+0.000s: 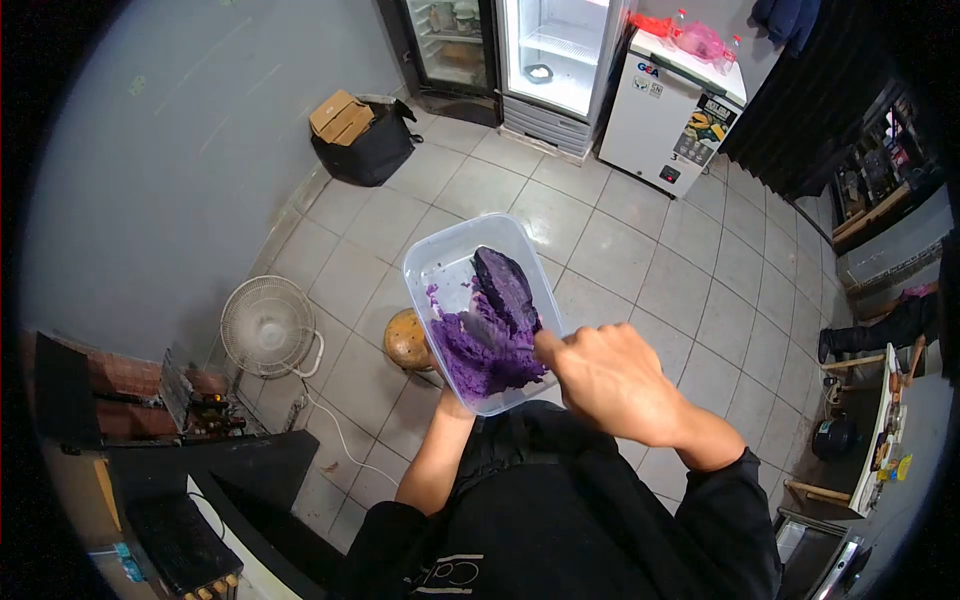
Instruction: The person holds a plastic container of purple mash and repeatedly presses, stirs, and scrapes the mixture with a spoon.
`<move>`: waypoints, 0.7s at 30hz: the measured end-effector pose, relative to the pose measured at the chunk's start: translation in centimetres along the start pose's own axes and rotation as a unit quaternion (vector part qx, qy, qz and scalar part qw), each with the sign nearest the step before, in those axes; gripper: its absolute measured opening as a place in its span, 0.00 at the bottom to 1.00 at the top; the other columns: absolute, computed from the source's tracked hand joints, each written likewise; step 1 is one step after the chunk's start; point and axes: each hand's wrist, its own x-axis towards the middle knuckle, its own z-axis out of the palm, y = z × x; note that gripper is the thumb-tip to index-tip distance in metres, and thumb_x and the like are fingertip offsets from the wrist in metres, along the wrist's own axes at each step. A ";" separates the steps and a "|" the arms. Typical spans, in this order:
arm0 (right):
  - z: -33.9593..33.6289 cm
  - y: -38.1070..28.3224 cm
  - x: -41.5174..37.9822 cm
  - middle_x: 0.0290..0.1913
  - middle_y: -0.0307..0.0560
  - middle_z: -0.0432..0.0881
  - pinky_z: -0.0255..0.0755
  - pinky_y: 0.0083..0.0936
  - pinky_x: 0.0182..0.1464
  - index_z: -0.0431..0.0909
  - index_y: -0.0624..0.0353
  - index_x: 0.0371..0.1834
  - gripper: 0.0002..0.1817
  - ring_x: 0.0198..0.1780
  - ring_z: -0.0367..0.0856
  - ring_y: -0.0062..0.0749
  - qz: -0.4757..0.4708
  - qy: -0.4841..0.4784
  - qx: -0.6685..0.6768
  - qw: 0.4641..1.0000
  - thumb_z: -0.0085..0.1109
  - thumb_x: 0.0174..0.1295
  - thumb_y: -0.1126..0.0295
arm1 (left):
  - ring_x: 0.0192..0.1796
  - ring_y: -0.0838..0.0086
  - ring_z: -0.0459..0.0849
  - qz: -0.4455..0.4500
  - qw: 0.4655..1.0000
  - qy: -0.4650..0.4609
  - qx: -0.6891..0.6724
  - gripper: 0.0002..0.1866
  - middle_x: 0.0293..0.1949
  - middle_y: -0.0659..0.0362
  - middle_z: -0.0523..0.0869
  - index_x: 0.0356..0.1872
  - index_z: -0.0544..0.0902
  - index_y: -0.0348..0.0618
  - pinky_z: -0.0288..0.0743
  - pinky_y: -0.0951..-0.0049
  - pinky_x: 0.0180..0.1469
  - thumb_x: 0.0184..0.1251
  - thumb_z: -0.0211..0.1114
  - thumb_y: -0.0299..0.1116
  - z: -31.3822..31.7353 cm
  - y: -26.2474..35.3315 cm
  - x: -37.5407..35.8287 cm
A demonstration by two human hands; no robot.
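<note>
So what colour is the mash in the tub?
The mash is purple; head view shows it.

You see a white fan (266, 328) near the gray wall (190, 190). A brown box (341, 118) sits at the top of a black bag (372, 162). A pink bag (698, 41) lies on the white freezer (642, 128).

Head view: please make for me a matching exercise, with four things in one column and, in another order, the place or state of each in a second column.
Things:
1. Purple mash
2. Left hand
3. Right hand
4. Cardboard

Place or state:
A. Curled, at the right side of the container
B. At the top of a black bag
C. Inside the container
D. Partly hidden behind the container

Right pairs: 1-C, 2-D, 3-A, 4-B
</note>
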 end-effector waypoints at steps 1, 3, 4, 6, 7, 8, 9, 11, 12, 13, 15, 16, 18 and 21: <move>0.4 -0.1 -0.2 0.22 0.57 0.79 0.73 0.43 0.29 0.76 0.64 0.38 0.14 0.28 0.81 0.55 -0.013 -0.009 0.030 0.999 0.59 0.44 0.78 | 0.61 0.68 0.74 0.004 1.000 0.000 -0.013 0.24 0.58 0.56 0.76 0.69 0.64 0.44 0.65 0.63 0.68 0.78 0.43 0.42 0.2 0.2 0.2; 0.8 -0.6 -0.5 0.24 0.59 0.80 0.74 0.46 0.31 0.78 0.62 0.44 0.19 0.30 0.82 0.56 -0.034 -0.046 0.076 0.995 0.60 0.44 0.77 | 0.61 0.68 0.74 0.009 0.999 0.000 -0.040 0.24 0.59 0.56 0.76 0.69 0.64 0.45 0.65 0.63 0.68 0.78 0.43 0.42 0.7 0.4 0.1; 1.0 -0.8 -0.5 0.24 0.59 0.80 0.74 0.45 0.32 0.78 0.63 0.43 0.18 0.31 0.82 0.56 -0.034 -0.044 0.076 0.996 0.60 0.45 0.77 | 0.61 0.68 0.74 0.010 0.998 -0.001 -0.054 0.24 0.59 0.56 0.76 0.69 0.64 0.45 0.65 0.63 0.68 0.78 0.43 0.42 1.0 0.4 0.2; 1.9 -1.0 -0.2 0.25 0.59 0.81 0.75 0.44 0.32 0.77 0.63 0.41 0.15 0.31 0.83 0.55 -0.034 -0.040 0.076 0.996 0.59 0.46 0.77 | 0.61 0.68 0.74 0.013 0.997 -0.002 -0.081 0.24 0.59 0.56 0.76 0.70 0.64 0.45 0.65 0.63 0.68 0.78 0.43 0.42 1.4 0.6 0.1; 2.5 -0.9 0.1 0.25 0.58 0.81 0.75 0.44 0.32 0.77 0.64 0.39 0.14 0.31 0.83 0.55 -0.045 -0.027 0.071 0.996 0.59 0.46 0.77 | 0.61 0.68 0.74 0.015 0.995 -0.003 -0.094 0.24 0.59 0.56 0.76 0.70 0.63 0.45 0.65 0.63 0.68 0.78 0.43 0.42 1.6 0.6 -0.3; 3.3 -0.8 0.5 0.25 0.58 0.81 0.76 0.43 0.32 0.77 0.64 0.38 0.13 0.31 0.83 0.54 -0.057 -0.014 0.066 0.996 0.59 0.46 0.77 | 0.62 0.68 0.74 0.018 0.994 -0.003 -0.108 0.24 0.59 0.56 0.76 0.70 0.63 0.45 0.65 0.63 0.68 0.78 0.43 0.42 1.9 0.6 -0.8; 4.2 -0.8 0.7 0.26 0.58 0.82 0.76 0.43 0.32 0.77 0.64 0.37 0.12 0.31 0.84 0.54 -0.068 -0.004 0.064 0.996 0.59 0.47 0.77 | 0.62 0.68 0.74 0.019 0.992 -0.001 -0.122 0.24 0.59 0.56 0.76 0.70 0.63 0.45 0.65 0.63 0.68 0.78 0.42 0.42 2.2 0.6 -0.6; 5.4 -1.2 1.7 0.26 0.58 0.82 0.76 0.43 0.32 0.77 0.65 0.36 0.10 0.31 0.84 0.54 -0.049 -0.002 0.030 0.998 0.59 0.48 0.76 | 0.62 0.68 0.73 0.021 0.989 -0.001 -0.148 0.24 0.59 0.56 0.75 0.70 0.63 0.46 0.65 0.63 0.68 0.78 0.42 0.42 2.4 1.4 0.2; 5.6 -1.4 2.1 0.26 0.58 0.82 0.76 0.43 0.32 0.76 0.65 0.35 0.10 0.31 0.84 0.53 -0.040 -0.001 0.011 0.999 0.59 0.48 0.76 | 0.62 0.68 0.73 0.024 0.987 -0.002 -0.161 0.24 0.60 0.56 0.75 0.70 0.63 0.46 0.65 0.63 0.68 0.78 0.42 0.42 2.5 1.8 0.4; 5.7 -1.5 2.4 0.26 0.57 0.82 0.76 0.43 0.32 0.77 0.65 0.35 0.10 0.31 0.84 0.53 -0.030 -0.006 0.003 1.000 0.58 0.49 0.75 | 0.62 0.68 0.73 0.025 0.984 0.001 -0.175 0.24 0.60 0.56 0.75 0.71 0.63 0.46 0.65 0.63 0.68 0.78 0.42 0.42 2.7 1.8 -0.4; 5.3 -0.9 3.3 0.26 0.57 0.82 0.75 0.43 0.31 0.77 0.64 0.37 0.10 0.31 0.84 0.52 -0.008 -0.011 -0.014 1.000 0.58 0.50 0.75 | 0.62 0.68 0.73 0.026 0.980 0.003 -0.199 0.25 0.60 0.56 0.75 0.71 0.62 0.46 0.64 0.62 0.68 0.78 0.42 0.42 3.4 1.8 -0.2; 4.7 -0.4 3.3 0.26 0.57 0.82 0.75 0.42 0.31 0.78 0.63 0.38 0.11 0.30 0.84 0.51 -0.016 -0.003 -0.009 1.000 0.58 0.50 0.75 | 0.62 0.68 0.73 0.027 0.977 0.002 -0.211 0.25 0.60 0.56 0.75 0.71 0.62 0.46 0.64 0.62 0.68 0.78 0.42 0.42 3.6 2.0 -0.4; 3.0 0.4 2.7 0.26 0.57 0.82 0.75 0.41 0.30 0.79 0.62 0.41 0.12 0.29 0.83 0.50 -0.038 0.008 0.000 0.999 0.58 0.51 0.75 | 0.62 0.67 0.73 0.037 0.971 0.007 -0.234 0.25 0.60 0.55 0.75 0.71 0.62 0.47 0.64 0.62 0.68 0.78 0.41 0.42 3.9 2.4 0.2; 0.7 1.0 1.4 0.25 0.56 0.82 0.75 0.41 0.30 0.83 0.57 0.42 0.15 0.29 0.83 0.51 -0.014 0.030 0.030 0.999 0.59 0.48 0.77 | 0.70 0.63 0.66 0.030 0.995 0.066 -0.066 0.34 0.69 0.52 0.66 0.74 0.57 0.50 0.60 0.58 0.72 0.74 0.43 0.57 4.9 3.2 -0.3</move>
